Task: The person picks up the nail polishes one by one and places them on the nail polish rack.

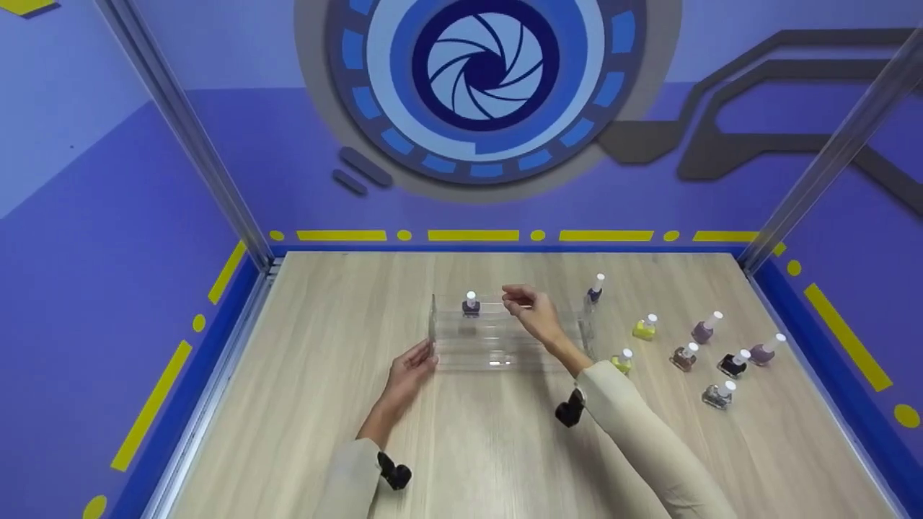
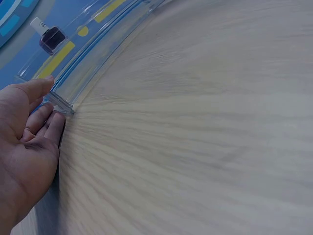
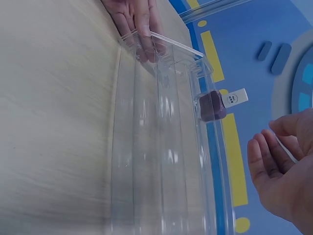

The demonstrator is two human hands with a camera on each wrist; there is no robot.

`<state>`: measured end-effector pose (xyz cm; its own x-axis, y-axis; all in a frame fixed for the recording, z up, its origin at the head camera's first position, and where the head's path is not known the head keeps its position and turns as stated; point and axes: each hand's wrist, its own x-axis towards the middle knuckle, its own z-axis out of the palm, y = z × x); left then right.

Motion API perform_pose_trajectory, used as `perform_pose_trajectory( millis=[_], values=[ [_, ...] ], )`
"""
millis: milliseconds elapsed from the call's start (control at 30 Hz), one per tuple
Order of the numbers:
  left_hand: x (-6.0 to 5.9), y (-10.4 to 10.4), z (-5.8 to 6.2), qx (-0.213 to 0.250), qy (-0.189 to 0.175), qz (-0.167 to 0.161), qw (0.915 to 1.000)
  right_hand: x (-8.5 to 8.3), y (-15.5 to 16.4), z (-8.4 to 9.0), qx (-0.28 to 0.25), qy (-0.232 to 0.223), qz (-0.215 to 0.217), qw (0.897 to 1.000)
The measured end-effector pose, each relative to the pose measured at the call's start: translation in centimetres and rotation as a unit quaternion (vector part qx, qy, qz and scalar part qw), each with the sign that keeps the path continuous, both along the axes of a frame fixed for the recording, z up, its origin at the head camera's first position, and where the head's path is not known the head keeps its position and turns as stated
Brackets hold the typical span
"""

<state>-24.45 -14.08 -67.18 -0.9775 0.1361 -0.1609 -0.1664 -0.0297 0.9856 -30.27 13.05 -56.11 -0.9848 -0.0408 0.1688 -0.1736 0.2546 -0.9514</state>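
Observation:
A clear stepped acrylic display rack point(image 1: 476, 353) stands on the table. One dark purple nail polish bottle point(image 1: 471, 307) with a white cap sits upright on its top step, towards the left end. My left hand point(image 1: 409, 371) holds the rack's front left corner, its thumb at the end panel's edge point(image 2: 61, 102) and its fingers along the outer side. Above the rack's back edge, right of that bottle, my right hand point(image 1: 533, 313) hovers with loosely bent fingers point(image 3: 266, 156). A thin white sliver shows between its thumb and fingers; I cannot identify it.
Right of the rack stand several more white-capped bottles, among them a yellow one point(image 1: 644, 329), a brown one point(image 1: 683, 358), a black one point(image 1: 733, 365) and a silver one point(image 1: 717, 395). A dark blue bottle point(image 1: 594, 294) is by the rack's back right corner. Blue walls enclose the table point(image 1: 490, 454).

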Motion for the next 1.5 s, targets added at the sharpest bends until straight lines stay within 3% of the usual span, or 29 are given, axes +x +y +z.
perform_pose_trajectory(
  millis=[200, 467, 767, 933, 1200, 1500],
  values=[
    [0.1, 0.2, -0.2, -0.013, 0.007, 0.0, 0.9999, 1.9, 2.0, -0.4, -0.011, -0.004, -0.003, 1.0],
    [0.4, 0.1, 0.1, -0.021, 0.012, 0.001, 0.9997, 5.5, 5.0, 2.5, 0.018, -0.009, -0.008, 1.0],
    [0.4, -0.1, 0.1, -0.02, 0.015, 0.006, 0.9997, 5.9, 9.8, -0.6, 0.038, -0.016, -0.026, 0.999],
    [0.5, 0.1, 0.0, -0.021, 0.025, -0.001, 0.9995, 6.7, 12.6, -0.6, 0.015, -0.032, -0.047, 0.998],
    [0.5, 0.2, 0.1, -0.002, 0.029, -0.013, 0.9995, 7.5, 16.2, -0.5, 0.033, -0.045, -0.077, 0.995],
    [0.5, 0.2, -0.2, -0.009, 0.037, -0.006, 0.9993, 7.5, 19.0, -2.6, 0.05, -0.051, -0.122, 0.99]
  ],
)
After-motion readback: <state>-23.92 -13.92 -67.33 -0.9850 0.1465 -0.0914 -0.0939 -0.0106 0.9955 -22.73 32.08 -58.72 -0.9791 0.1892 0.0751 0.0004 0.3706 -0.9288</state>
